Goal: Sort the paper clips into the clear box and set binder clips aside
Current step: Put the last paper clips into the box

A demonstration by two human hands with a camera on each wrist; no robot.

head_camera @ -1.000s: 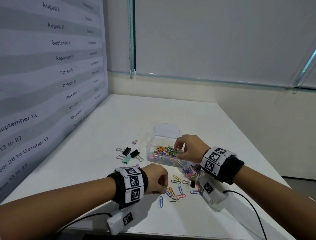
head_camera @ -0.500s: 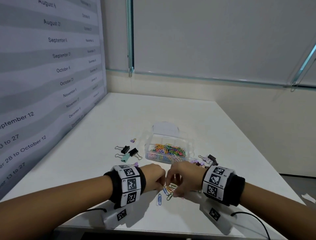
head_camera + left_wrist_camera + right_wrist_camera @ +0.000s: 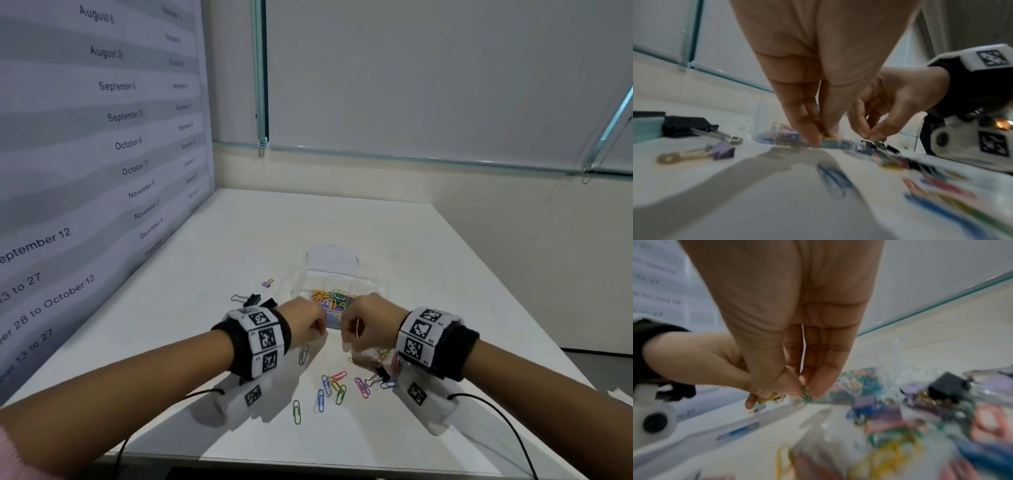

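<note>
The clear box (image 3: 371,282) stands mid-table and holds several coloured paper clips (image 3: 331,297). More paper clips (image 3: 334,386) lie loose on the table in front of it. My left hand (image 3: 319,326) hovers at the box's near edge and pinches a yellow paper clip (image 3: 827,138). Close beside it, my right hand (image 3: 346,337) pinches a green paper clip (image 3: 805,393). Black binder clips (image 3: 252,300) and a purple binder clip (image 3: 267,283) lie left of the box. Another black binder clip (image 3: 381,372) lies among the loose clips under my right wrist.
A wall chart (image 3: 102,154) with dates runs along the table's left side. The white table (image 3: 308,222) stretches back to a wall with blinds. Cables (image 3: 507,421) trail from both wrist cameras over the near edge. A teal binder clip (image 3: 647,129) lies by the black ones.
Both hands have lifted from the loose pile and moved forward to the box's near edge, each with a paper clip pinched. A second ago the right hand was over the box.
</note>
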